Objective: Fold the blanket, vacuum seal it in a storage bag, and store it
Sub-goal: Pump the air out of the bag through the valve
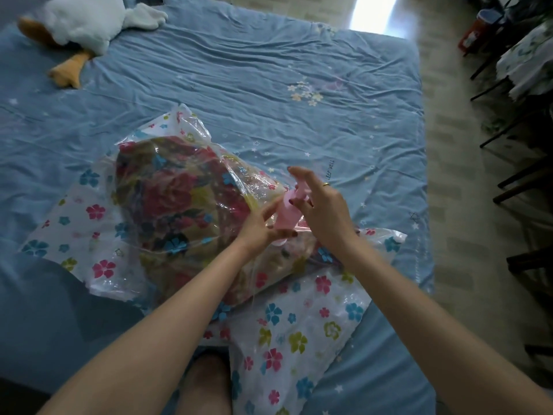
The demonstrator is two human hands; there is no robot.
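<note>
A folded floral blanket [179,202] lies inside a clear storage bag [98,235] printed with coloured flowers, resting on the blue bed. A pink hand pump [287,215] stands on the bag's top near its right side. My left hand [263,227] grips the pump's lower body. My right hand [323,205] holds the pump's upper handle, with the index finger stretched out and a ring on one finger. The valve under the pump is hidden by my hands.
The blue bed sheet [269,79] covers the mattress. A white plush goose [80,22] with orange feet lies at the far left corner. The bed's right edge meets a tiled floor [454,163]. Dark chair legs [508,139] and a cloth-covered table stand at the right.
</note>
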